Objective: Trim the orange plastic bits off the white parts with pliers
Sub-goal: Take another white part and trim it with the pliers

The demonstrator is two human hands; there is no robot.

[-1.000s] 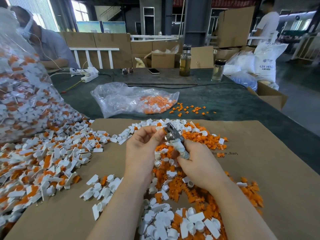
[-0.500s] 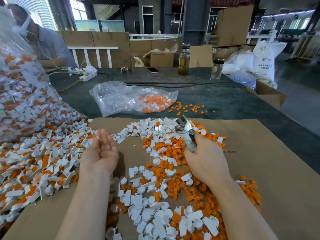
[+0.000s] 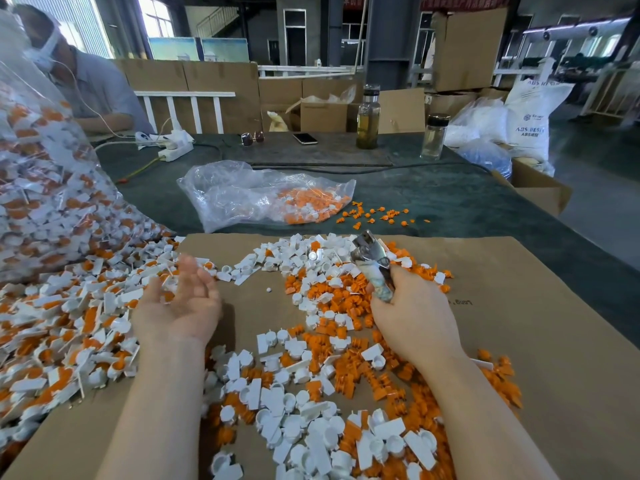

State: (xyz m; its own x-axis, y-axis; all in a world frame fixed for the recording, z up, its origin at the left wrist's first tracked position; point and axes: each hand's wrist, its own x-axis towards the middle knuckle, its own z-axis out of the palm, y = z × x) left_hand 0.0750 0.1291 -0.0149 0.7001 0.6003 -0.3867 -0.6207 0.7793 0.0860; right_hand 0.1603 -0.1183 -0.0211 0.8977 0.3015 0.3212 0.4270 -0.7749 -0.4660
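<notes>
Left hand [image 3: 180, 303] lay palm-up, fingers relaxed, empty — reaching toward untrimmed white-and-orange plastic parts [image 3: 69, 320] (likely next pick). Right hand [image 3: 412, 317] gripped metal pliers [image 3: 372, 263], tip raised, ready.

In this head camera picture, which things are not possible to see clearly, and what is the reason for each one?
- Pliers, head view: the right hand covers the handles; whether the tips are open cannot be told.
- Left hand, head view: fingertips blurred; whether they touch a part is unclear.
- Big clear bag: cut off by the left edge.
- White sack: print too small to read fully.
- Cardboard sheet: print upside down and partly behind the right hand.
</notes>
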